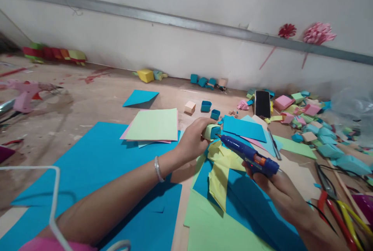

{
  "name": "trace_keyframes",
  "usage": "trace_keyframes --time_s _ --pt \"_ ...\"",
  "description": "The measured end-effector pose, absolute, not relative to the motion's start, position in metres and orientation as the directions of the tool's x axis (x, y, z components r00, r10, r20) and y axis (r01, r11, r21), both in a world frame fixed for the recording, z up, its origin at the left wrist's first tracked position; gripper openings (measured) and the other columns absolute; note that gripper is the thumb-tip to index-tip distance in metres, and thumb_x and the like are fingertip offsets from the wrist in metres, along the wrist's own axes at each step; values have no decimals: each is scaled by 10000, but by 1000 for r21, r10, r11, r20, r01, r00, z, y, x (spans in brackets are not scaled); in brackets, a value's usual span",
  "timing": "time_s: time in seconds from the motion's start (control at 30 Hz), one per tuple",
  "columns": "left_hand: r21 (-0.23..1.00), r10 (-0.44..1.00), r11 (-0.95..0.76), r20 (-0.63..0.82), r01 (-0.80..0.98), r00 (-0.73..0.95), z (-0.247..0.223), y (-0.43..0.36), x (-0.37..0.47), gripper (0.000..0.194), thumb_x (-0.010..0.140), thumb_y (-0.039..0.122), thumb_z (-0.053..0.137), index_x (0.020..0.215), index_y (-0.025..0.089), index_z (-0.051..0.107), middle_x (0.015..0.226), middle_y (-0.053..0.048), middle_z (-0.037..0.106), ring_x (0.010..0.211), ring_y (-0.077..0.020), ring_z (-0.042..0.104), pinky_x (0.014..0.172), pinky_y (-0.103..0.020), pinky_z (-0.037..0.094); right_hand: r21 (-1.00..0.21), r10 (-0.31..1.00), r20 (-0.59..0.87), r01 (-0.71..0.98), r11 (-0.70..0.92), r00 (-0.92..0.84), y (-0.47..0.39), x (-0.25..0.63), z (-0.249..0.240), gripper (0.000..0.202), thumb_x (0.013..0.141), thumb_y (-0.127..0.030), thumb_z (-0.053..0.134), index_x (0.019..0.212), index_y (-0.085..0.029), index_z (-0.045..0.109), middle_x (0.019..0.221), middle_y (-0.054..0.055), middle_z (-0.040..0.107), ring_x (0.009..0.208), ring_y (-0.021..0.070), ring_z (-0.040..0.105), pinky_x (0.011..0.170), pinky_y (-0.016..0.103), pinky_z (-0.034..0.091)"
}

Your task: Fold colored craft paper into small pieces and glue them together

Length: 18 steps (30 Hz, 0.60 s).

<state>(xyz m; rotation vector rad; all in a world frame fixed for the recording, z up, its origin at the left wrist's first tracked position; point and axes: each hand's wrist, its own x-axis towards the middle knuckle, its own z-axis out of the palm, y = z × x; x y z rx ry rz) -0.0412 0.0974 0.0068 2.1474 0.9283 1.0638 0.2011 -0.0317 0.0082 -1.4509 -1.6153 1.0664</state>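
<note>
My left hand (196, 136) is closed around a small folded paper box (213, 131), pale green with a blue face turned to the right. My right hand (272, 187) grips a dark blue hot glue gun (247, 152) by its handle. Its nozzle points left and meets, or nearly meets, the blue face of the box; I cannot tell which. Crumpled yellow paper (220, 177) lies just below both hands. Beyond the left hand stand two small open blue paper boxes, one of them (206, 106) beside a cream paper cube (190, 107).
Large blue sheets (101, 157) and a stack of pale green squares (153, 124) cover the left side. At right are a phone (262, 104), many paper pieces (329, 150), a pen (274, 144) and pliers (326, 181). A pink glue gun (25, 95) lies far left.
</note>
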Motion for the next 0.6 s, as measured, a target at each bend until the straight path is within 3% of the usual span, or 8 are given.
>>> trace_keyframes --time_s 0.6 --pt "738 782 -587 412 332 468 6 97 -41 538 682 -21 542 1165 214 554 1230 -85 597 1101 -243 567 818 -363 516 -832 993 30 547 89 -117 -29 196 18 307 934 -448 478 1066 -221 638 937 74 688 772 208 630 596 294 524"
